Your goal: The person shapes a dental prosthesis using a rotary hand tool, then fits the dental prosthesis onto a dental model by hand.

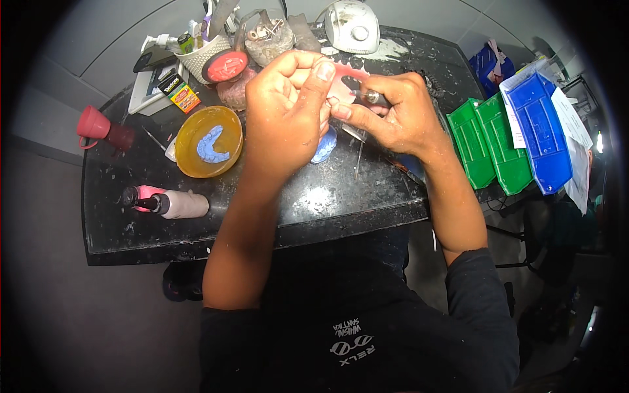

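My left hand (285, 114) pinches a pink denture base (340, 80) between thumb and fingers, raised over the black table. Small pointed bits stand along its far edge. In my right hand (406, 121) is a dark rotary handpiece (373, 97), its tip toward the denture base, with the right thumb at the base's near edge. Whether the tip touches the pink material I cannot tell. Below the hands, a blue dental cast (325, 145) lies on the table, partly covered by my left hand. A yellow bowl (185, 165) to the left holds a blue dental mould (213, 145).
Squeeze bottles (185, 205) lie at the front left, a pink cup (94, 122) at the left edge. Behind stand a white basket (196, 60), a red round container (226, 66) and a white machine (352, 27). Green trays (504, 147) and a blue tray (542, 134) are at right.
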The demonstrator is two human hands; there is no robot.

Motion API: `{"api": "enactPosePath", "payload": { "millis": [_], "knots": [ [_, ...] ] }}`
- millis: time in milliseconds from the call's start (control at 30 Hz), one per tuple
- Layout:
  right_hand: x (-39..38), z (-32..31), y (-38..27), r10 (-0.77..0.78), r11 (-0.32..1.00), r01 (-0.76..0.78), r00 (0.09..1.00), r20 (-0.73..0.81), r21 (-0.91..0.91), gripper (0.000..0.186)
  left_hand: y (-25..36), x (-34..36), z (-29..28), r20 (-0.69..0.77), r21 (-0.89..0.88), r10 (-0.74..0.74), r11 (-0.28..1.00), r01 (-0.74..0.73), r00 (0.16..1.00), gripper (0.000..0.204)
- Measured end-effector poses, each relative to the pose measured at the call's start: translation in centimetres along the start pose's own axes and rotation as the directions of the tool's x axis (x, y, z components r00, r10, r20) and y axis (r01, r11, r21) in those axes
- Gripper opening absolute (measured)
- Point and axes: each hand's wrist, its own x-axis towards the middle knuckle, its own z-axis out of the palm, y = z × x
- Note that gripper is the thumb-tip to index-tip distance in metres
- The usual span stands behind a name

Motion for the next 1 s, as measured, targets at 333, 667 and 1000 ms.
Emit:
{"api": "enactPosePath", "payload": {
  "millis": [333,667,1000],
  "knots": [
    [0.00,-0.38,0.03,-0.039,0.997,0.040,0.999,-0.019,0.059,0.029,-0.46,-0.35,0.71,-0.033,-0.109,0.054,0.992,-0.058,0.998,0.016],
    [0.08,-0.35,-0.02,-0.118,0.980,0.125,0.992,-0.048,0.153,0.030,-0.58,-0.47,0.76,-0.009,-0.120,0.124,0.985,-0.125,0.992,0.013],
    [-0.18,0.15,0.30,-0.078,0.974,0.094,0.994,-0.083,0.206,0.046,-0.64,-0.49,0.98,-0.007,-0.197,0.083,0.977,-0.083,0.997,0.014]
  ]
}}
